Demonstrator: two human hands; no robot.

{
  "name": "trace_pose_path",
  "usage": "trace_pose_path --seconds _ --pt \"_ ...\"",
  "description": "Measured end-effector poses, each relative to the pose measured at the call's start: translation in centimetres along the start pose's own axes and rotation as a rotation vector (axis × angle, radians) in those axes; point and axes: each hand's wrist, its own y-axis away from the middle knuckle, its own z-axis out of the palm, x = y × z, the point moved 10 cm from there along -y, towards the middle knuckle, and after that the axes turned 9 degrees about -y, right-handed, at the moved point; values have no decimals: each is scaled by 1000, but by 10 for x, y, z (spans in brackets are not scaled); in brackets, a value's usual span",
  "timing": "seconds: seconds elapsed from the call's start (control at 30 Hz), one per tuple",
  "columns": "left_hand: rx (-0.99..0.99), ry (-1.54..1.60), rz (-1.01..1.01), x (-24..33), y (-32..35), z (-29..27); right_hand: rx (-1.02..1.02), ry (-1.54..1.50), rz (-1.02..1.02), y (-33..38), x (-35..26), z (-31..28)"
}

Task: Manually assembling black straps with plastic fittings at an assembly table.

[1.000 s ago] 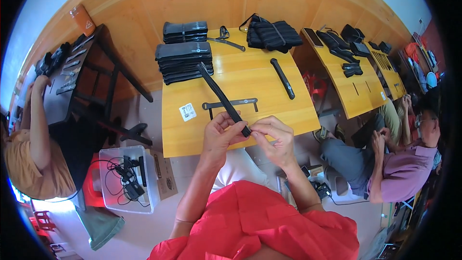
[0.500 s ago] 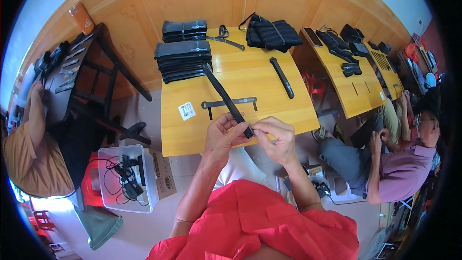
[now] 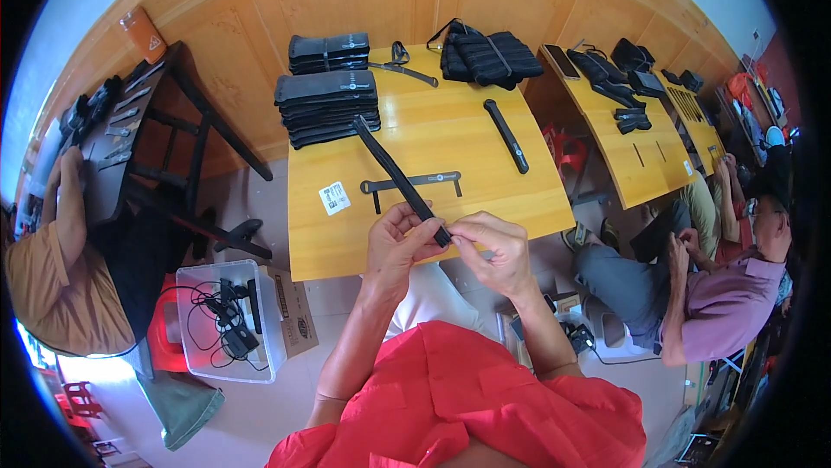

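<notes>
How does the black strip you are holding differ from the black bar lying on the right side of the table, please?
The strip is gripped at its near end by the left hand and the right hand, while the bar lies untouched, flat on the table. The strip looks longer and flatter; the bar looks shorter and rounder. The strip's far end reaches a stack of black pieces, whereas the bar lies apart from it. Both are black, slim and slanted the same way.

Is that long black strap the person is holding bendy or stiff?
Probably fairly stiff: the long black strap stays straight though both hands, left hand and right hand, pinch only its near end. It looks thin, so likely light.
</notes>
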Motion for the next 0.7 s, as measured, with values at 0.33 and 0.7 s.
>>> trace_pose_path --seconds 0.33,0.7 --pt "31 -58 60 3 1 -2 -44 189 -123 1 -11 9" --pt "31 -64 75 4 0 -4 48 189 -60 1 -5 12"
